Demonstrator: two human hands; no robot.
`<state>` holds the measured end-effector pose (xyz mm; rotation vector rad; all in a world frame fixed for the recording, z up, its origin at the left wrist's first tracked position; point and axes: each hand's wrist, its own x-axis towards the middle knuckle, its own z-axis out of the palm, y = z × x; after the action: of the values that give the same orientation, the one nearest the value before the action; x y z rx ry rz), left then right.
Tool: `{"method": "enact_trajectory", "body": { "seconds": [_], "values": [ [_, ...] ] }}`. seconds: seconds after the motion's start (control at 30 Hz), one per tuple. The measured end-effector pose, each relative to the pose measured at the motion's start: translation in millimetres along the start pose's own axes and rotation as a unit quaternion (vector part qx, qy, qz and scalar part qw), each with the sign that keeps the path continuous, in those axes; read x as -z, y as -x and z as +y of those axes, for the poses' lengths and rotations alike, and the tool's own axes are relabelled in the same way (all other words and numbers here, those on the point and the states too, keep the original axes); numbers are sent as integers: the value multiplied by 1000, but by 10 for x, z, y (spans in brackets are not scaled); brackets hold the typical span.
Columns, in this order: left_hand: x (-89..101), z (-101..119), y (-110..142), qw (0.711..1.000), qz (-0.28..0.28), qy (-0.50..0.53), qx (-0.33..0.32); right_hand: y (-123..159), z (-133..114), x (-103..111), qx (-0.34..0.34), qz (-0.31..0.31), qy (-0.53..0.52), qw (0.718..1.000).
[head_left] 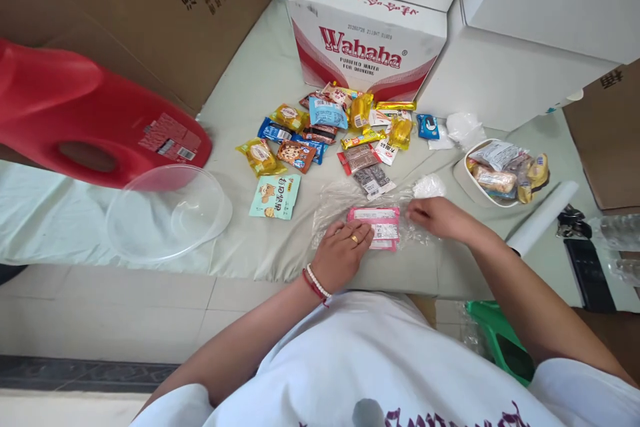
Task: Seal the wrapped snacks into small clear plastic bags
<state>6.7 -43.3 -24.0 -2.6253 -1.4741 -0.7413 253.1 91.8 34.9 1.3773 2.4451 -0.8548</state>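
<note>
A pink snack packet [387, 230] with white label panels lies on a spread clear plastic bag [330, 203] near the table's front edge. My left hand [345, 250], wearing a ring and a bracelet, rests flat across the packet's left side with its fingers stretched out. At the right end of the clear bag, my right hand [436, 217] has its fingers pinched together on the plastic. Just beyond the bag are a dark grey packet [374, 181] and a red-brown packet [359, 159]. A crumpled clear plastic wad [429, 185] sits behind my right hand.
Several wrapped snacks [327, 112] are heaped before a Wahaha carton [367, 40]. A mint-green packet [275, 197], clear bowl [167, 213] and red jug [100, 120] are leftward. Rightward are a white tub [463, 177] of snacks, a white roll [543, 219] and a black phone-like object [590, 277].
</note>
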Motion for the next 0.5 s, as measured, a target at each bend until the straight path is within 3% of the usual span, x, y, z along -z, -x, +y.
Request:
{"method": "enact_trajectory", "body": {
  "seconds": [0.07, 0.13, 0.23, 0.33, 0.4, 0.5],
  "values": [
    [-53, -43, 0, 1000, -9, -1, -2, -94, -49, 115, 18, 94, 24, 995],
    [-53, -44, 24, 1000, -11, -5, 2, -275, -143, 147, 84, 149, 31, 985],
    [-34, -5, 59, 1000, -8, -22, 15, -643, -303, 29, 206, 154, 24, 966],
    [-36, 20, 78, 999, -24, -28, 25, -958, -411, -87, 234, 160, 27, 959],
    [-39, 24, 84, 999, -43, -16, 30, -1052, -457, -50, 251, 160, 8, 955],
    [-24, 31, 85, 997, -64, 6, 41, -973, -548, 147, 271, 128, -16, 954]
  ]
}}
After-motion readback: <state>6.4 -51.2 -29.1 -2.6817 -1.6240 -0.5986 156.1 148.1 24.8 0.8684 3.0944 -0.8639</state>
